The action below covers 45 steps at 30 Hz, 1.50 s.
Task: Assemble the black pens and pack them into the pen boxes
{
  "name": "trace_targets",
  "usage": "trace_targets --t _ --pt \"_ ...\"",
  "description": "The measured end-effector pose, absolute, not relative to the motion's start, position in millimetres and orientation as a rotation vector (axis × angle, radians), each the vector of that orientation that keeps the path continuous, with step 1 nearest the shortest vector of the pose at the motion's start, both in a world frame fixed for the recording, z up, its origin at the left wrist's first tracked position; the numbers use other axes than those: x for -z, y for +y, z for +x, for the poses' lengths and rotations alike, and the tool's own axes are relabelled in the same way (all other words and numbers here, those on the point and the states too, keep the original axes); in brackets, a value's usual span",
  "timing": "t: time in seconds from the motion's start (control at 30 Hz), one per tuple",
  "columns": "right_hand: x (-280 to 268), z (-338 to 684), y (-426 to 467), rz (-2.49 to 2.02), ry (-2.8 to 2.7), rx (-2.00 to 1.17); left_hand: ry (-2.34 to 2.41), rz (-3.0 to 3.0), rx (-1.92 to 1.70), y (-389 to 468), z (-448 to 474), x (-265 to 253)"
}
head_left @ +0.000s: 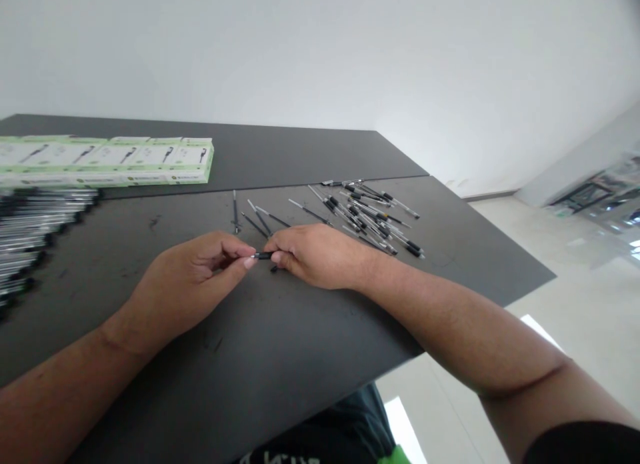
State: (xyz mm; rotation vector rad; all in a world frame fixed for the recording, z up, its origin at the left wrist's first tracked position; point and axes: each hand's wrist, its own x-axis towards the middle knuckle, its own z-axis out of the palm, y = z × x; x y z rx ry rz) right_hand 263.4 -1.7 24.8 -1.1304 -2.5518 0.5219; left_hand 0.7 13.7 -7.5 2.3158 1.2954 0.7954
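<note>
Between my two hands, over the middle of the dark table, is a pen (263, 255) with a black grip section. My left hand (200, 271) pinches its left end between thumb and fingertips. The fingers of my right hand (315, 254) close around the other end and hide most of it. Just beyond my hands lie several loose pen refills (257, 217) with dark ink. A small black piece (274, 269) rests on the table under my right fingers. To the right of my right hand is a loose pile of clear pens with black grips (370, 217).
A row of white and green boxes (190, 161) stands at the back left. In front of it lie many clear pens with black ends, side by side (40, 231). The dark table (280, 344) ends at the right above a pale floor. A white wall (280, 57) rises behind.
</note>
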Motion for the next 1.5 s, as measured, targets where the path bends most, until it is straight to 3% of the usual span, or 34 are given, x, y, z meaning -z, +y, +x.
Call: trace_targets --t 1.5 --pt "-25.4 263.1 -1.0 -1.085 -2.587 -0.577 1.359 2.301 -0.769 15.2 -0.9 10.9"
